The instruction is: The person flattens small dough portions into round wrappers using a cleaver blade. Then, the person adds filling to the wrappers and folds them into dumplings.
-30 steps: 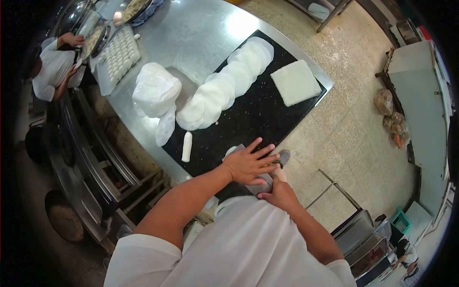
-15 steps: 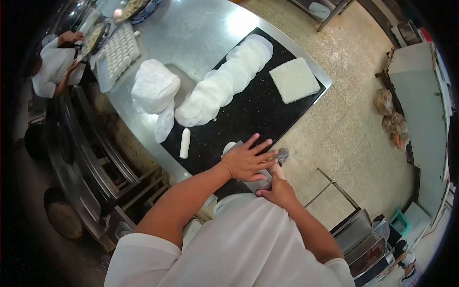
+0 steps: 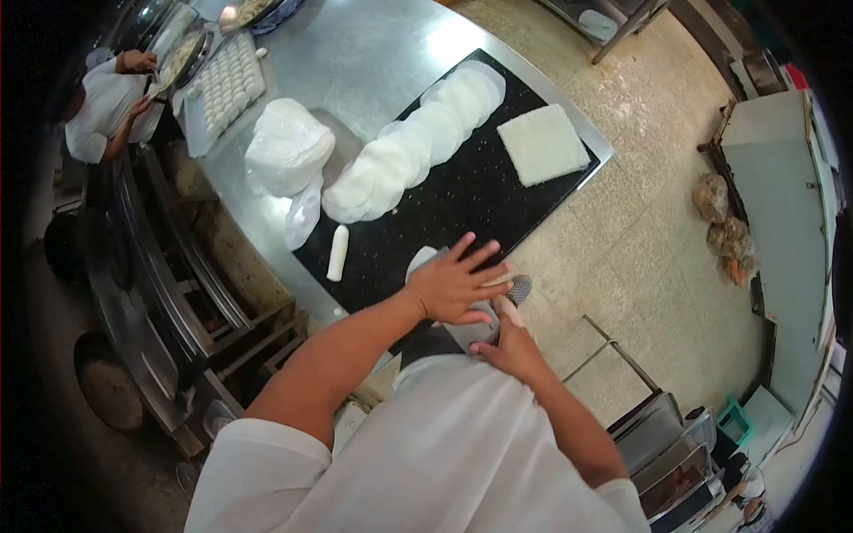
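Left hand [image 3: 451,289], fingers spread, lies over a metal blade [image 3: 477,332] that the right hand [image 3: 510,345] grips; white dough [image 3: 420,258] shows just beyond the left hand, on a black board [image 3: 471,191].

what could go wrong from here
The left hand lies flat on the metal blade held in the right hand, so a slip might nick it. The white dough piece at the blade could stick or flatten unevenly. The overlapping wrappers on the black board may cling together.
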{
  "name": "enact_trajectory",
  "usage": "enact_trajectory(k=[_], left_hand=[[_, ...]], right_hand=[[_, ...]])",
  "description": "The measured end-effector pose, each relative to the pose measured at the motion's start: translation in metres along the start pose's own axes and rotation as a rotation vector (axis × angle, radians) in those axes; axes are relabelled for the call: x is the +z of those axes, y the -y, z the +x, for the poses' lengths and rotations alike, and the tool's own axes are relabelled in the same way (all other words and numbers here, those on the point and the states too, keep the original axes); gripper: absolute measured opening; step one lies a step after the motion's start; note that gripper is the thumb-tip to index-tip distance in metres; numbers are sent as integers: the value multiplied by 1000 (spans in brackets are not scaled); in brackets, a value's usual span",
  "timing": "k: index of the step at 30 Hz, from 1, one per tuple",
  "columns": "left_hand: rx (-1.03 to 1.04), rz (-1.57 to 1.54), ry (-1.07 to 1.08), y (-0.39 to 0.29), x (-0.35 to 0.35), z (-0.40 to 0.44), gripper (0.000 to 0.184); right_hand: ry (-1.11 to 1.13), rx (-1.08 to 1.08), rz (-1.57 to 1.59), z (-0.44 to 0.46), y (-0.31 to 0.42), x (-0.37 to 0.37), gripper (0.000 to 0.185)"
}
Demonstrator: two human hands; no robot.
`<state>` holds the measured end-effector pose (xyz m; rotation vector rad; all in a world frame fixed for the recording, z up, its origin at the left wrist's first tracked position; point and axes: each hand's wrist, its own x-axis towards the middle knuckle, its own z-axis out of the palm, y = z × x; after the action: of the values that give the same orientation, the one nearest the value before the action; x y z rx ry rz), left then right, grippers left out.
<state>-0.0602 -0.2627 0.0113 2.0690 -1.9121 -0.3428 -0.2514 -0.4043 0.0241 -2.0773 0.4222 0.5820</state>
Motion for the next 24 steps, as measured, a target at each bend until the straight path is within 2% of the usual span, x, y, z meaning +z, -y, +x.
enact_trajectory(k=[3, 5, 6, 8, 10, 13, 15, 16, 18, 19, 21, 24], left_hand=[[98, 2, -2, 12, 7, 20, 68], [11, 94, -106, 30, -12, 42, 66], [-2, 103, -168, 42, -10, 47, 67], [-12, 138, -169, 63, -25, 58, 68], [-22, 124, -178, 65, -26, 54, 72], [-32, 20, -73, 25, -7, 6, 74], [7, -22, -15, -1, -4, -2, 74], [58, -61, 34, -3, -1, 5, 74], [64, 5, 28, 11, -4, 26, 73], [94, 115, 13, 16, -9, 36, 73], [125, 140, -97, 41, -15, 58, 73], [99, 186, -341, 61, -22, 69, 71]], right_hand=[[-77, 165, 27, 2, 22, -25, 68], [76, 255, -37, 31, 35, -63, 68], [52, 238, -40, 46, 34, -73, 68], [-48, 61, -170, 64, 27, -75, 70], [-59, 44, -115, 60, 28, -61, 71], [18, -16, -39, 28, -4, -9, 72], [-275, -329, -175, 6, -9, 12, 70], [-275, -321, -183, 14, -8, 5, 70], [-42, 224, 44, 4, 1, -6, 70], [-42, 249, 49, 3, 8, -14, 70], [-90, 189, -109, 37, 23, -57, 67], [-230, 140, -162, 43, 42, -68, 62]])
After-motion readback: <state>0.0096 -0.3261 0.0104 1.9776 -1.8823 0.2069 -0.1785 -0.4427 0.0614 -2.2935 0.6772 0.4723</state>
